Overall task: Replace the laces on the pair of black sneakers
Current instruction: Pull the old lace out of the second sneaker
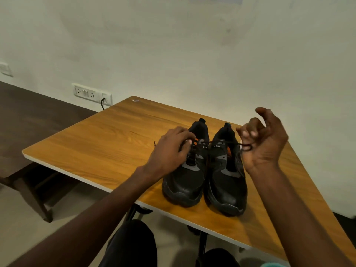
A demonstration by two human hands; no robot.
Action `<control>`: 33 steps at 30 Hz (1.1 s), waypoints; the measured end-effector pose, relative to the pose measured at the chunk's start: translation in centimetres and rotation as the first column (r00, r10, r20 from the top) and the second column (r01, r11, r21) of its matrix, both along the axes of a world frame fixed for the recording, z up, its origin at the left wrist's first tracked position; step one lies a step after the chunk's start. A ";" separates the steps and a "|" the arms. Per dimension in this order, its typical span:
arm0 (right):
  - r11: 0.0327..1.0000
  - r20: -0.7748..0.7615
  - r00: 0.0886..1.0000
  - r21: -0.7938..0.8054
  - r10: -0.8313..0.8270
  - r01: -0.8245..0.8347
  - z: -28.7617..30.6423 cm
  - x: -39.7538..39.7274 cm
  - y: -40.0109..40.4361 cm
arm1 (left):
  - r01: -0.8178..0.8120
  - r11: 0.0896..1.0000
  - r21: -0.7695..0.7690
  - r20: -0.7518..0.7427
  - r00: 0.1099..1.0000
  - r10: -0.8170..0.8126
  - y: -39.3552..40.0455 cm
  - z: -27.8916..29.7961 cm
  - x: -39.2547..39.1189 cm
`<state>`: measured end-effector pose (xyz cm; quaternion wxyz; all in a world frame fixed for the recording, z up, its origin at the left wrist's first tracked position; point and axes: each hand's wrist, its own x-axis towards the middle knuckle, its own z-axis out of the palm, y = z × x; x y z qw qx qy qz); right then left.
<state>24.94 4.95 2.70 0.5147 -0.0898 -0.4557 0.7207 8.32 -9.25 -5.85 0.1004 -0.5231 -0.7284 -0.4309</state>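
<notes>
A pair of black sneakers (206, 168) is sitting side by side near the front right of a wooden table (96, 143), toes toward the person. The left hand (169, 151) is pinching at the left shoe's eyelets while the right hand (264, 143) is gripping a thin black lace (227, 143) stretched taut across both shoes. The lace is likely limp and light, best held near its tip; a white wall (192, 45) is standing behind.

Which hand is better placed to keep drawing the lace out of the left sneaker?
Probably the right hand: it already holds the lace, which runs taut across the right sneaker. The left hand rests on the left sneaker at its eyelets, better suited to steadying it.
</notes>
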 end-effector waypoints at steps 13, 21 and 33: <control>0.381 0.621 0.359 0.745 -0.697 -0.548 -3.3 -2.0 -2.4 | -0.014 0.994 -0.106 -0.102 0.995 0.003 0.6 0.2 -0.3; 0.427 0.708 0.185 0.590 -0.682 -0.685 -1.1 -0.9 -2.0 | 0.035 0.998 -0.047 0.012 0.999 -0.034 0.4 0.6 -0.4; 0.396 0.435 0.054 0.859 -0.899 -0.325 0.7 3.5 -2.0 | 0.032 0.999 -0.030 0.046 0.998 -0.031 0.8 0.2 -0.8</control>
